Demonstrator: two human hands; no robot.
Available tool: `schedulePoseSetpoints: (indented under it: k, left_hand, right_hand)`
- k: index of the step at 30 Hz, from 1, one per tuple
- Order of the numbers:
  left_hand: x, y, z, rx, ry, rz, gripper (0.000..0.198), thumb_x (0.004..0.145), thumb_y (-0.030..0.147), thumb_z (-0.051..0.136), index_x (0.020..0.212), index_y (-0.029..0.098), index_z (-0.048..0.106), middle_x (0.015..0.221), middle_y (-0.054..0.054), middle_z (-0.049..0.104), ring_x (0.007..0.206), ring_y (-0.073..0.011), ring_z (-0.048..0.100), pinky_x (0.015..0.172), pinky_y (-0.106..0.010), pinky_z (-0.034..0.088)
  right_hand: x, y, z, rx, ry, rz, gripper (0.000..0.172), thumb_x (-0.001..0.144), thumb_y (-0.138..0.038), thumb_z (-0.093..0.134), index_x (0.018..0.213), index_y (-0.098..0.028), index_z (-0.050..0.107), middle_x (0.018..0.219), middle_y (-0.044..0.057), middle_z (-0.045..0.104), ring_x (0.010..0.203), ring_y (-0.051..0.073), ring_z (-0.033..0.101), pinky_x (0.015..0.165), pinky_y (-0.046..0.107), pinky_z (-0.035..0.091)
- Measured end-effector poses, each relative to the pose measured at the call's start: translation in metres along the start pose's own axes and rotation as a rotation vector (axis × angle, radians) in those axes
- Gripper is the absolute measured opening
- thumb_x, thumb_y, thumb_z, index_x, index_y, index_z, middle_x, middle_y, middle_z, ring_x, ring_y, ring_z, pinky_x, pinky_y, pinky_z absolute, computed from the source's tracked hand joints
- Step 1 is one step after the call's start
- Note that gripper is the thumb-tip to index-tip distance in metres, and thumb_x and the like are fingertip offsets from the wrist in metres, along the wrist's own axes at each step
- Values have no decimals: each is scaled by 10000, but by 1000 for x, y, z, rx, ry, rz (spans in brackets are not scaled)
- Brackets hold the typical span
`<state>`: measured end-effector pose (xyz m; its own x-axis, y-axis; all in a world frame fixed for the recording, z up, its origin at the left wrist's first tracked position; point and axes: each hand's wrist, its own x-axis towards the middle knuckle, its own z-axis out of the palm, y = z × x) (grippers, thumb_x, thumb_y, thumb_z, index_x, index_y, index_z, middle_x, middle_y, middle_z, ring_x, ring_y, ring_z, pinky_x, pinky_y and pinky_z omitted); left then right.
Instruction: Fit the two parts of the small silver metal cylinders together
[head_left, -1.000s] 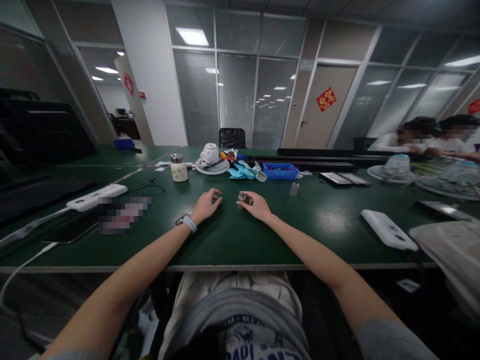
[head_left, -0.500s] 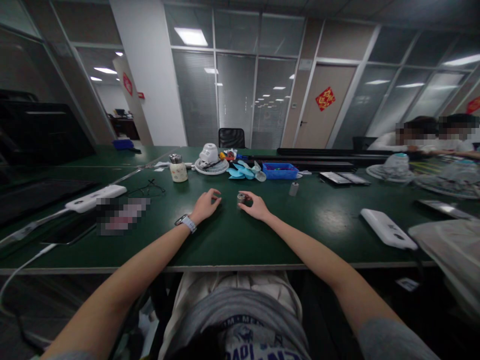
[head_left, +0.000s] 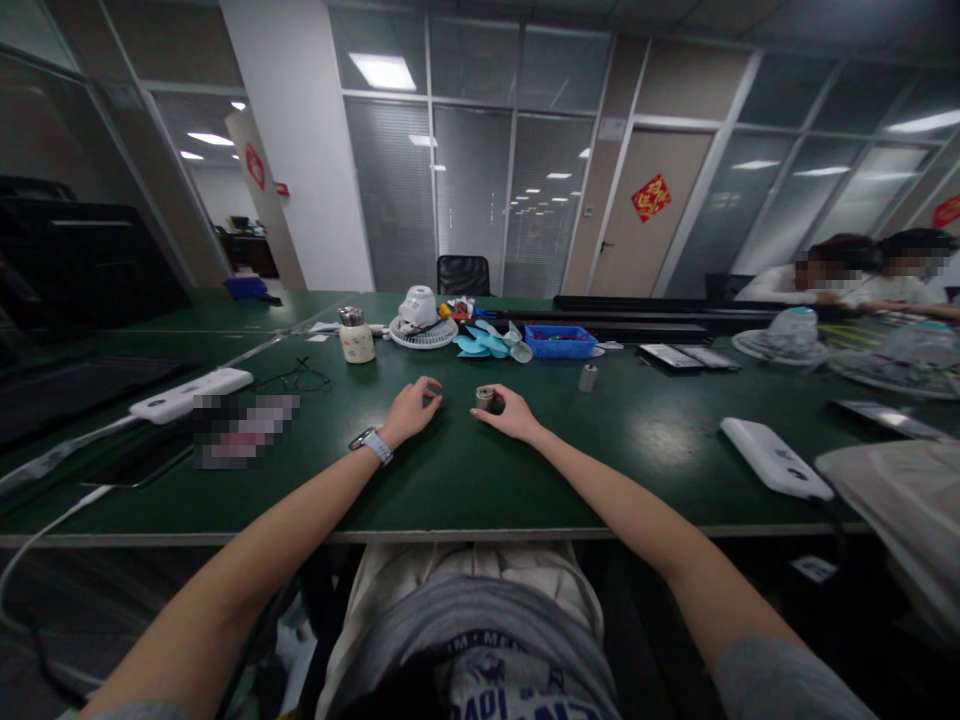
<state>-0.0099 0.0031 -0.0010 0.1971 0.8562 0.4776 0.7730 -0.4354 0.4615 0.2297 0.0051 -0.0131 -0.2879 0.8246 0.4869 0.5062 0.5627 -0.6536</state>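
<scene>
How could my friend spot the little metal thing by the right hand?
Start at the green table, then find the right hand. Within its curl stands a small grey metal cylinder. A similar cylinder stands farther right, but only this one has the hand around it.

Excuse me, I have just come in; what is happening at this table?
At the green table, a person's right hand is curved around a small metal cylinder; whether it grips is unclear. The left hand, loosely curled, holds nothing visible. A second metal cylinder stands to the right, in front of the blue basket.
</scene>
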Motion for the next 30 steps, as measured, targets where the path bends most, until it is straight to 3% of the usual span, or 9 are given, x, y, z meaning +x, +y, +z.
schedulePoseSetpoints:
  k: [5, 11, 19, 25, 30]
  left_hand:
    - [-1, 3, -1, 8, -2, 2, 244, 863, 305, 536, 1084, 205, 558, 946, -70, 724, 918, -250, 644, 806, -386, 485]
    - [0, 1, -1, 9, 4, 19, 252, 856, 291, 540, 1089, 199, 559, 943, -72, 719, 918, -247, 641, 806, -382, 487]
    - [-1, 2, -2, 11, -2, 7, 245, 859, 292, 539, 1085, 200, 559, 946, -68, 721, 919, -248, 642, 800, -379, 487]
    - [1, 2, 0, -3, 11, -10, 251, 907, 370, 488, 1076, 201, 566, 953, -77, 722, 908, -240, 655, 802, -374, 485]
    - [1, 2, 0, -35, 41, -22, 294, 948, 412, 411, 1081, 199, 564, 914, -74, 719, 891, -224, 662, 789, -347, 483]
  right_hand:
    - [0, -2, -1, -2, -40, 27, 450, 741, -366, 716, 1136, -186, 597, 1079, 71, 672, 957, 189, 632, 873, 358, 492]
    - [-1, -3, -1, 14, -51, 43, 457, 748, -381, 711, 1143, -185, 590, 1082, 74, 675, 959, 185, 639, 872, 345, 494]
    - [-2, -4, -3, -66, 18, 89, 532, 645, -564, 747, 1003, -191, 619, 852, 31, 679, 764, 173, 624, 701, 308, 492]
    - [-3, -9, -5, -36, 7, 73, 526, 652, -541, 753, 1019, -191, 614, 918, 47, 688, 801, 173, 626, 725, 308, 497]
    - [-4, -11, -4, -23, -1, 47, 415, 732, -453, 715, 1045, -196, 626, 983, 52, 696, 858, 174, 636, 782, 322, 502]
